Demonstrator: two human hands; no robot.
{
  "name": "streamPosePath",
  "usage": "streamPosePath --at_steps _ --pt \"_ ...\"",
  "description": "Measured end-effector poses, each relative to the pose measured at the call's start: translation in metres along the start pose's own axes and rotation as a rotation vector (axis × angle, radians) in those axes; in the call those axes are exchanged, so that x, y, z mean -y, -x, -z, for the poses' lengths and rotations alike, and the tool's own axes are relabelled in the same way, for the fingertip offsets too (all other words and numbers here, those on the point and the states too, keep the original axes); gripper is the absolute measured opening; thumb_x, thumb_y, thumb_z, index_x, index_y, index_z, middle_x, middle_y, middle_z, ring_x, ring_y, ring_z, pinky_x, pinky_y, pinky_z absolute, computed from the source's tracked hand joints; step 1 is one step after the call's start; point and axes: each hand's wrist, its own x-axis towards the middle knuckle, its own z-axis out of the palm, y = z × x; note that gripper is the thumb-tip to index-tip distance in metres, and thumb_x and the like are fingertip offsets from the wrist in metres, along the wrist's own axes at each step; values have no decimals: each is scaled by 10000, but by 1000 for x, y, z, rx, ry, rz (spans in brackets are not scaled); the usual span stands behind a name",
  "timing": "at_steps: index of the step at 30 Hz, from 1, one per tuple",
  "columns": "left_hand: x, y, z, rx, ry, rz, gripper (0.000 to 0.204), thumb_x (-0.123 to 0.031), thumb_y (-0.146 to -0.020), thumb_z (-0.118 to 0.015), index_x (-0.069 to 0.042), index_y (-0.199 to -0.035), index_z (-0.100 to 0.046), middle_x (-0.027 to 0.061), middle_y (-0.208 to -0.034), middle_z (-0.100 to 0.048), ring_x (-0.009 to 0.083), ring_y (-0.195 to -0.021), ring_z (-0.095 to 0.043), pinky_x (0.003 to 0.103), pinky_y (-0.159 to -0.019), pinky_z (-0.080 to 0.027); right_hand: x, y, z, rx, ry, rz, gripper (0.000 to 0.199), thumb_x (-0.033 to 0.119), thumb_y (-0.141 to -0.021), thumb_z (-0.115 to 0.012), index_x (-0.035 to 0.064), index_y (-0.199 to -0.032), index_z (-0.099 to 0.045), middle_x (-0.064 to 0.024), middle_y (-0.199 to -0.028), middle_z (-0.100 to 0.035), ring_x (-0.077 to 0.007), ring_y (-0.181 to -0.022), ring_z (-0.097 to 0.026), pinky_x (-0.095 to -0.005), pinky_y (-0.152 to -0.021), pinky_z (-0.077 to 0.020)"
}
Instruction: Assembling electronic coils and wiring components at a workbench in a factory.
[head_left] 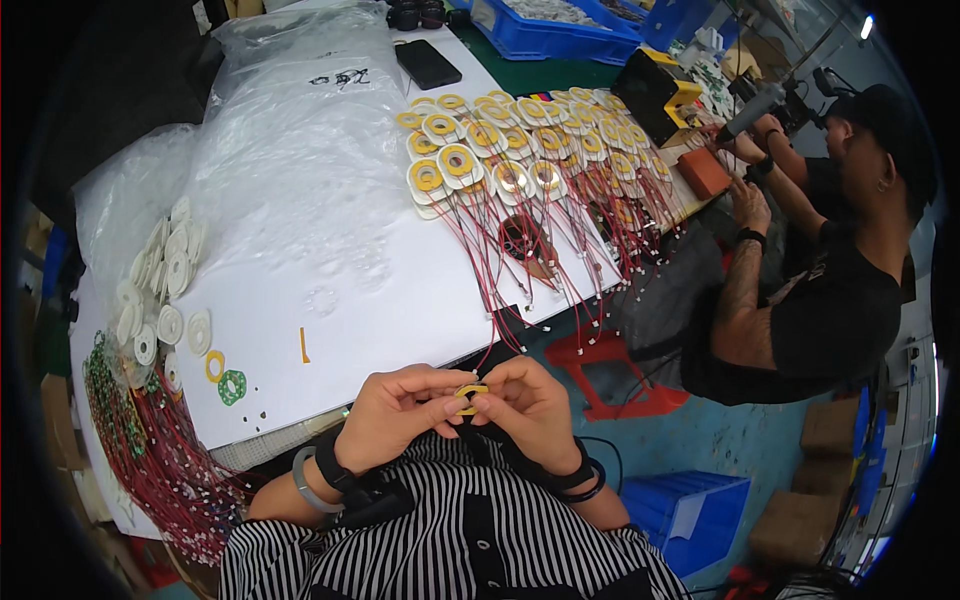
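Close to my body, just off the table's near edge, both hands pinch a small yellow ring-shaped part (466, 395). My left hand (395, 415) grips its left side between thumb and fingers. My right hand (528, 408) has the right side the same way. A dark red wire runs up from near my fingertips toward the table edge. The fingers cover much of the part, so its underside is hidden. On the table to the left lie a loose yellow ring (215, 366), a green ring-shaped piece (231, 388) and a narrow orange strip (305, 345).
White discs (170, 325) and bundled red wires (180, 460) crowd the table's left end. Clear plastic bags (300, 130) cover the back left. Rows of white-and-yellow discs (457, 165) trail wires over the right edge. A phone (428, 64) lies behind them. A co-worker (800, 280) works at right.
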Motion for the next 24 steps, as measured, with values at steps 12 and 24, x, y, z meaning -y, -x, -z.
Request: streamPosePath --at_steps 12,24 --pt "-6 15 5 -66 -253 -194 265 -59 -950 -575 -39 -1205 -642 78 -946 -617 114 -774 -626 212 -656 -531 0 -6 -16 14 30 -13 198 -25 -901 -617 -30 -1087 -548 -120 -967 -655 -138 -811 -663 -237 -661 -571" --pt "-10 41 18 -106 -476 -360 302 -32 -942 -564 -33 -1238 -624 74 -961 -617 93 -780 -606 203 -681 -519 4 -9 -37 119 121 -13 199 -29 -904 -609 -67 -1095 -568 -126 -866 -682 -148 -717 -678 -246 -654 -570"
